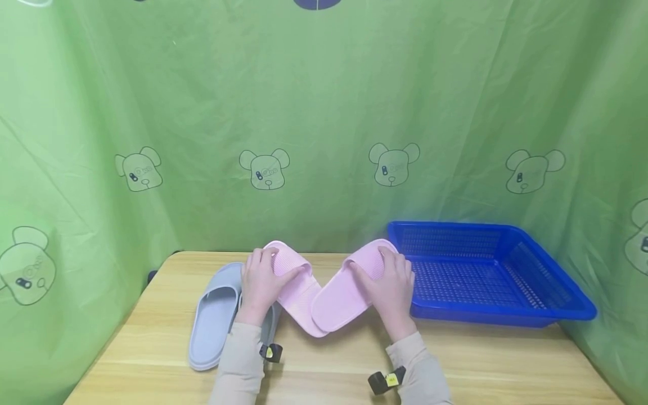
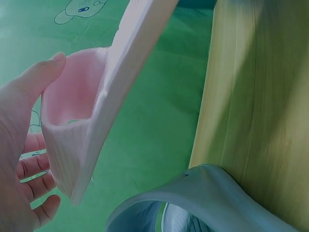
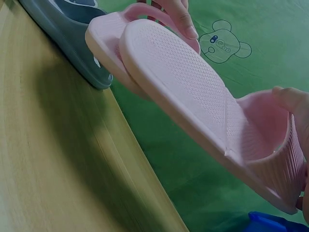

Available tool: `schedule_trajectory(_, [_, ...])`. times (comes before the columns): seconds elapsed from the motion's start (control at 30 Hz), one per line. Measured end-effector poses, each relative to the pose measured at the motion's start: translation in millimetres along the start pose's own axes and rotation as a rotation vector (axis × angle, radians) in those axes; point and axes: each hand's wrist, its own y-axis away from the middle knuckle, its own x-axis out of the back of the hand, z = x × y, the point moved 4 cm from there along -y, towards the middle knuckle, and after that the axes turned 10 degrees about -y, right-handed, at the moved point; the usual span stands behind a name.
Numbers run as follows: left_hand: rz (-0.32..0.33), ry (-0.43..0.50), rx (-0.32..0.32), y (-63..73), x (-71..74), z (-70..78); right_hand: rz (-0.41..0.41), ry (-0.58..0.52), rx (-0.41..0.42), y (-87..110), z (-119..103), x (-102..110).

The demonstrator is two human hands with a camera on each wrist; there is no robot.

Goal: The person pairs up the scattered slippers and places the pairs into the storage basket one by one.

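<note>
My left hand (image 1: 260,284) grips one pink slipper (image 1: 295,296) by its strap, thumb on top, in the head view. Another pink slipper (image 1: 335,310) is held by my right hand (image 1: 394,284), also at the strap. Both slippers are raised off the table, tilted toward each other in a V, the right heel overlapping the left one. In the right wrist view, the right slipper's textured footbed (image 3: 178,72) faces the camera. A grey-blue slipper (image 1: 208,329) lies left of my left hand; its mate (image 1: 271,326) is partly hidden behind my left forearm.
A blue plastic basket (image 1: 486,316) with perforated walls stands at the right of the wooden table (image 1: 324,379), close to my right hand. Green curtain (image 1: 324,112) with printed bear heads surrounds the table at the back and sides.
</note>
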Motion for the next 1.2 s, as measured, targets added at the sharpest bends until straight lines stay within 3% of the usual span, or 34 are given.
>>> schedule_trajectory(0.77, [-0.001,-0.026,0.094,0.8,4.2,3.9,-0.028,0.097,-0.076,2.1,2.0,-0.5])
schedule_trajectory(1.2, [-0.070,-0.046,0.153,0.8,4.9,6.5,-0.046,0.130,-0.123,1.0,4.3,-1.0])
